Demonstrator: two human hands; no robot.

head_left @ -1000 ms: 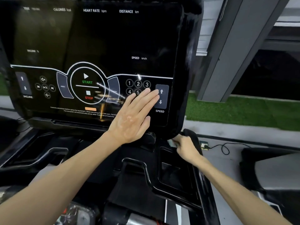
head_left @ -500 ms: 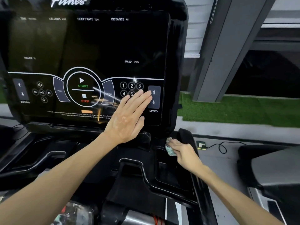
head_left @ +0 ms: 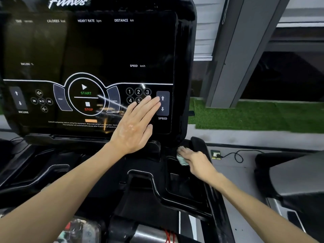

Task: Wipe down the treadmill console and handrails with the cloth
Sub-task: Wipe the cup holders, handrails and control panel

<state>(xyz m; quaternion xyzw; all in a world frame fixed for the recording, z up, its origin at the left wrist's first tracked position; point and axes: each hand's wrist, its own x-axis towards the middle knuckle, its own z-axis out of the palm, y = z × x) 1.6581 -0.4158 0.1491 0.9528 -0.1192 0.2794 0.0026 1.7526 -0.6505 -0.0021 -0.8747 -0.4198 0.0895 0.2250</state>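
Note:
The black treadmill console (head_left: pixel 98 50) fills the upper left, its glossy panel printed with START, STOP, number keys and SPEED arrows. My left hand (head_left: pixel 135 125) lies flat and open against the panel's lower right, fingers over the number keys. My right hand (head_left: pixel 194 160) presses a small pale crumpled cloth (head_left: pixel 181 160) onto the tray just below the console's lower right corner, beside the black right handrail (head_left: pixel 199 144). Most of the cloth is hidden under my fingers.
A recessed cup holder (head_left: pixel 182 186) sits under my right wrist. To the right are a floor socket with a black cable (head_left: pixel 236 155), a neighbouring machine (head_left: pixel 289 176), a grey pillar (head_left: pixel 233 50) and green turf (head_left: pixel 254 116).
My right hand has slid with the cloth from under the console's corner back toward me along the tray edge. My left hand stays flat on the panel. The view has tilted up slightly.

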